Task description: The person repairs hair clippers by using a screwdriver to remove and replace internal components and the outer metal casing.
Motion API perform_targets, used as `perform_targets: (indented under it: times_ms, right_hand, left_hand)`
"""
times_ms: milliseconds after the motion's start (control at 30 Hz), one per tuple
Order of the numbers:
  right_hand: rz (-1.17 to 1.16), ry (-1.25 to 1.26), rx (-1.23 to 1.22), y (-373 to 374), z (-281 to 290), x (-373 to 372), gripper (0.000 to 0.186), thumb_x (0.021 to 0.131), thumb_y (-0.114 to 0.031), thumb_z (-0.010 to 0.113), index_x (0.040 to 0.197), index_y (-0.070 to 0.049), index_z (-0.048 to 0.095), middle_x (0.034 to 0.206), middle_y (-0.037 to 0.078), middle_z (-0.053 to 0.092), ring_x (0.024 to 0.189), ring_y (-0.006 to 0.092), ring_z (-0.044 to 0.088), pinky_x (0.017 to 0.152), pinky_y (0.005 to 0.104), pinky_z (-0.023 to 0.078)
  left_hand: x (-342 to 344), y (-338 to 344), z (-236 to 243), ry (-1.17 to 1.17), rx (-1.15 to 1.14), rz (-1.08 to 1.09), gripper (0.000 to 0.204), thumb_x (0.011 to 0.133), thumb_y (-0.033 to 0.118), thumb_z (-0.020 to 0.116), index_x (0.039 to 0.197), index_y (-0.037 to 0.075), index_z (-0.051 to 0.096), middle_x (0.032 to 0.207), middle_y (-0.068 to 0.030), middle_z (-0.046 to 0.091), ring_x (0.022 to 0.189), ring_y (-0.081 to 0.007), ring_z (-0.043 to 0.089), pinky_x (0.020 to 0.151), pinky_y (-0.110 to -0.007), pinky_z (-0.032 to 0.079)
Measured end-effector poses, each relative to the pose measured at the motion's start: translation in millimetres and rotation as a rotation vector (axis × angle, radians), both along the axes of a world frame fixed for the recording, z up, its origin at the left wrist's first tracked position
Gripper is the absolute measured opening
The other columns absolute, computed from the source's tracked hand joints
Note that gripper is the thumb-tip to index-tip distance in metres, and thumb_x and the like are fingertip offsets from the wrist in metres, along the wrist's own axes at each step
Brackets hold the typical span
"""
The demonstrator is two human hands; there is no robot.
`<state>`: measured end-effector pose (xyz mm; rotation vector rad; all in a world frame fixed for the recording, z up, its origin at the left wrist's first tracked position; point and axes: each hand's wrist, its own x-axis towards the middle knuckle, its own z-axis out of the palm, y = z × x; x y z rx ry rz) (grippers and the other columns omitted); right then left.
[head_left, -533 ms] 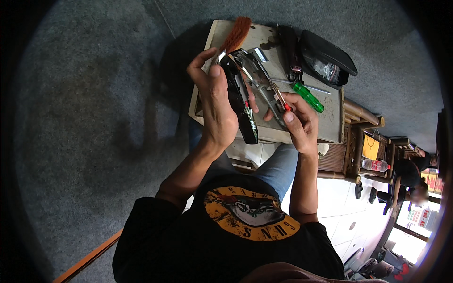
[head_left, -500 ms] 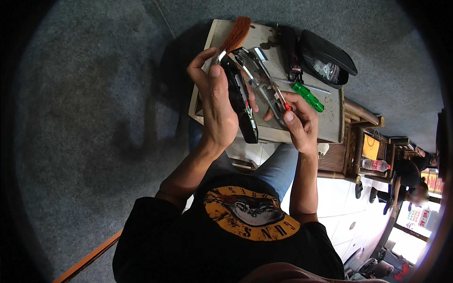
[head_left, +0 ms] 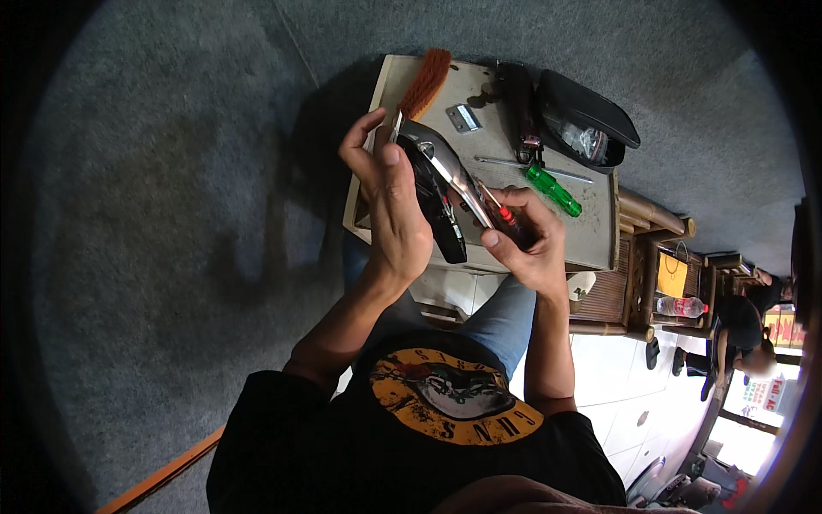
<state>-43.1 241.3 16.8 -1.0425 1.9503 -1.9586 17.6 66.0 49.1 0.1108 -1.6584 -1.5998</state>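
My left hand point(head_left: 394, 206) is closed round the black lower half of an opened hair clipper point(head_left: 443, 231), tilted over the table. Small parts show along its inner side. Closed on the clipper's silver-and-black cover point(head_left: 447, 168), my right hand point(head_left: 539, 248) holds it against or very near the upper end of the black half, with a gap at the lower end. A small screwdriver with a red handle point(head_left: 506, 215) also sits in the right fingers. Beyond the hands, a metal clipper blade point(head_left: 464, 118) lies on the table.
The pale table point(head_left: 591, 227) bears an orange-brown bristle brush point(head_left: 426, 84), a second dark clipper point(head_left: 519, 103), a green-handled screwdriver point(head_left: 554, 190) and an opened black case point(head_left: 591, 90). Right of it stand bamboo furniture point(head_left: 629, 265) and a plastic bottle point(head_left: 681, 306). A person point(head_left: 741, 330) is farther off.
The clipper cover has turned so its smooth outer side shows, and it has come left against or close to the black half. My right hand has moved slightly left with the red-handled screwdriver.
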Motion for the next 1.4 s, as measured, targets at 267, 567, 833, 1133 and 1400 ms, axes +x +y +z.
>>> perform_targets:
  times_ms: [267, 567, 833, 1133, 1400]
  right_hand:
    - [-0.004, 0.134, 0.04, -4.1, 3.2, -1.2, 0.041, 0.078, -0.012, 0.086, 0.111, 0.005, 0.068, 0.1, 0.011, 0.073, 0.088, 0.0111, 0.066, 0.079, 0.0256, 0.052]
    - [-0.029, 0.117, 0.074, -7.4, 5.1, 1.5, 0.037, 0.078, -0.011, 0.084, 0.107, 0.004, 0.068, 0.094, 0.01, 0.075, 0.08, 0.009, 0.066, 0.072, 0.0247, 0.053]
    - [-0.038, 0.112, 0.139, -6.4, 7.7, 4.4, 0.04, 0.077, -0.01, 0.085, 0.11, 0.005, 0.068, 0.095, 0.012, 0.075, 0.083, 0.0108, 0.069, 0.076, 0.0263, 0.055]
    - [-0.034, 0.069, 0.183, -6.2, 11.5, 4.5, 0.041, 0.076, -0.01, 0.086, 0.108, 0.005, 0.066, 0.093, 0.009, 0.074, 0.082, 0.0073, 0.062, 0.075, 0.0232, 0.049]
    - [-0.037, 0.077, 0.155, -5.3, 7.3, 3.2, 0.045, 0.077, -0.014, 0.086, 0.111, 0.004, 0.062, 0.087, 0.01, 0.075, 0.079, 0.0071, 0.064, 0.072, 0.0223, 0.049]
  left_hand:
    - [-9.5, -0.2, -13.2, 0.044, 0.058, 0.062, 0.054, 0.11, 0.044, 0.025, 0.144, 0.002, 0.033, 0.129, -0.0205, 0.047, 0.117, -0.0204, 0.053, 0.1, -0.033, 0.045]
    - [-13.8, -3.1, -20.8, 0.027, 0.155, 0.053, 0.05, 0.11, 0.044, 0.028, 0.139, 0.005, 0.036, 0.102, -0.0195, 0.062, 0.088, -0.022, 0.066, 0.079, -0.034, 0.057]
    - [-10.4, 7.8, -5.5, 0.062, 0.437, -0.143, 0.049, 0.11, 0.047, 0.031, 0.137, 0.006, 0.037, 0.099, -0.0186, 0.062, 0.082, -0.0258, 0.068, 0.08, -0.04, 0.06]
    - [-12.4, 7.1, -5.8, 0.054, 0.438, -0.172, 0.049, 0.11, 0.047, 0.029, 0.137, 0.007, 0.036, 0.098, -0.0172, 0.062, 0.079, -0.0266, 0.069, 0.078, -0.041, 0.06]
    - [-17.1, 8.5, -1.5, 0.034, 0.449, -0.199, 0.048, 0.111, 0.045, 0.028, 0.138, 0.006, 0.034, 0.1, -0.0177, 0.062, 0.078, -0.026, 0.069, 0.076, -0.039, 0.06]
